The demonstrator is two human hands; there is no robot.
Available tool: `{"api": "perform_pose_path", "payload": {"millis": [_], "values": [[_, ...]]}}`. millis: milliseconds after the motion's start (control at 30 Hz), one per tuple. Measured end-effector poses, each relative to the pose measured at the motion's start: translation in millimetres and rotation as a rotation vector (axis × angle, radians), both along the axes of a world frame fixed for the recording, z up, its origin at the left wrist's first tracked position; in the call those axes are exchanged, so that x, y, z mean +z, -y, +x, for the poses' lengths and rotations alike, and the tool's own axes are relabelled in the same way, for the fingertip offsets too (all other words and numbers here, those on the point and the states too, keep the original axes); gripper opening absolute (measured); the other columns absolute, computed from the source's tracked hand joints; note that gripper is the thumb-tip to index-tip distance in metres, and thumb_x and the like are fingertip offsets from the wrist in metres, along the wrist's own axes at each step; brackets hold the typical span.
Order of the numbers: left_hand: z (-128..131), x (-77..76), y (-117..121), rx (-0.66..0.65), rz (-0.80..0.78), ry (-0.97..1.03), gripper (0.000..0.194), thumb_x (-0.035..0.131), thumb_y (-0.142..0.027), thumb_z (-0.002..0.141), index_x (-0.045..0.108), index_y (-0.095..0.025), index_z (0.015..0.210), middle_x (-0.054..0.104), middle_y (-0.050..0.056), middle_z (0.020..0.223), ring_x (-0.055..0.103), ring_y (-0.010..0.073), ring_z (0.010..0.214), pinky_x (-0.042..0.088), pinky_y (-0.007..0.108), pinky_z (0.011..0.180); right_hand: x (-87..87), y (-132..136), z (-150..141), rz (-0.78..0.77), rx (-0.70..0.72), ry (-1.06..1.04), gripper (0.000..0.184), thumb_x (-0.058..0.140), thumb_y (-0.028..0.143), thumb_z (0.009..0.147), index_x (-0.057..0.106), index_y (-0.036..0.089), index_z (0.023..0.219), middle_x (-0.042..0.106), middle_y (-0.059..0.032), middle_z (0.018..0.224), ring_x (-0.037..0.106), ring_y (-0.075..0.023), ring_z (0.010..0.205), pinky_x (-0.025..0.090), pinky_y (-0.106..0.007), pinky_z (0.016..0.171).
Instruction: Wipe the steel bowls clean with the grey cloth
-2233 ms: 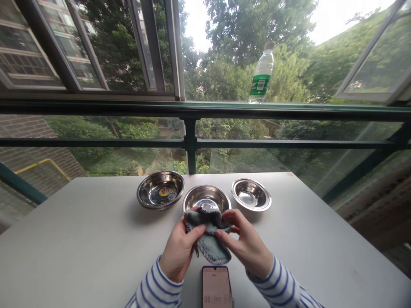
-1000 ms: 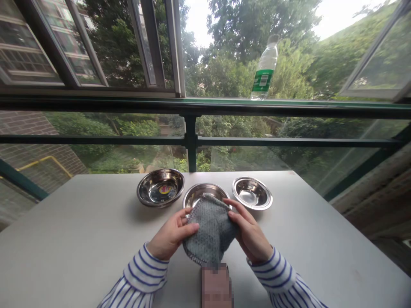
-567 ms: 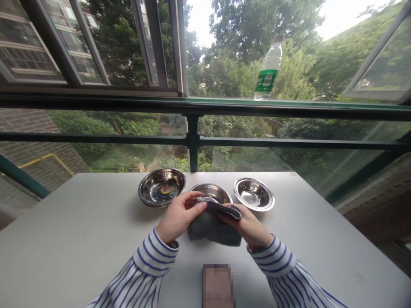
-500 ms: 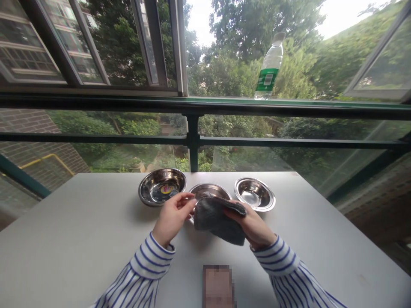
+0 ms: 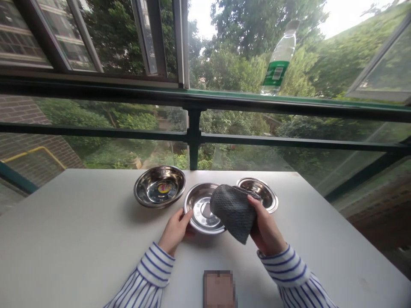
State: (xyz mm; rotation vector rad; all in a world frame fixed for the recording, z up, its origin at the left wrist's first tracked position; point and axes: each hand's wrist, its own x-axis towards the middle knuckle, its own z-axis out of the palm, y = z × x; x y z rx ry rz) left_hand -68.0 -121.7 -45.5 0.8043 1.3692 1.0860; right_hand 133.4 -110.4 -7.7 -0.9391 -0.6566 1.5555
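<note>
My left hand (image 5: 177, 229) grips the left rim of the middle steel bowl (image 5: 201, 209), thumb on the edge and fingers underneath. This bowl is shiny and sits at the centre of the table. A dark grey cloth (image 5: 234, 211) hangs folded from my right hand (image 5: 266, 226), which is closed on it. The cloth covers the bowl's right side and part of the right steel bowl (image 5: 272, 207) behind it. To the left stands a larger steel bowl (image 5: 146, 194) with a colourful sticker inside; neither hand touches it.
The bowls stand on a white table (image 5: 80, 239). A pixelated phone-shaped object (image 5: 219, 288) lies at its near edge. Beyond the far edge runs a dark green railing (image 5: 144, 97) with glass panels. A plastic bottle (image 5: 278, 64) with a green label stands on the ledge.
My left hand has moved down to the middle bowl's rim and taken hold of it. The cloth has shifted right with my right hand, showing more of the bowl's inside.
</note>
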Motion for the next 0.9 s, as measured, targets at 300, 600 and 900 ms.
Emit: {"api": "perform_pose_path", "payload": {"millis": [300,600,900], "values": [[8.3,-6.6,11.9,0.029,-0.006,0.112,0.033,0.058,-0.037,0.075,0.059,-0.017,0.101,0.066,0.003,0.076,0.061,0.0182,0.067,0.05,0.028,0.052,4.8,6.7,6.0,0.411,-0.156,0.885,0.04,0.05,0.037,0.082,0.055,0.018,0.116,0.059,-0.0081,0.117,0.051,-0.0263,0.11,0.038,-0.042,0.096],[8.4,-14.4,20.2,0.043,0.073,0.121,0.055,0.061,-0.042,0.071,0.05,-0.022,0.122,0.068,0.007,0.099,0.063,0.0243,0.085,0.052,0.028,0.06,-24.9,40.5,-30.9,0.843,0.428,1.622,0.052,0.045,0.02,0.077,0.041,0.011,0.128,0.054,-0.0123,0.123,0.047,-0.027,0.115,0.033,-0.047,0.099],[10.1,-2.0,26.1,0.036,0.045,0.127,0.066,0.057,-0.037,0.074,0.034,-0.025,0.134,0.066,0.007,0.103,0.064,0.0212,0.066,0.051,0.031,0.052,-23.7,48.0,-27.3,0.82,0.527,1.644,0.053,0.041,0.04,0.086,0.041,0.01,0.13,0.05,-0.0123,0.129,0.043,-0.0275,0.119,0.031,-0.044,0.102]]}}
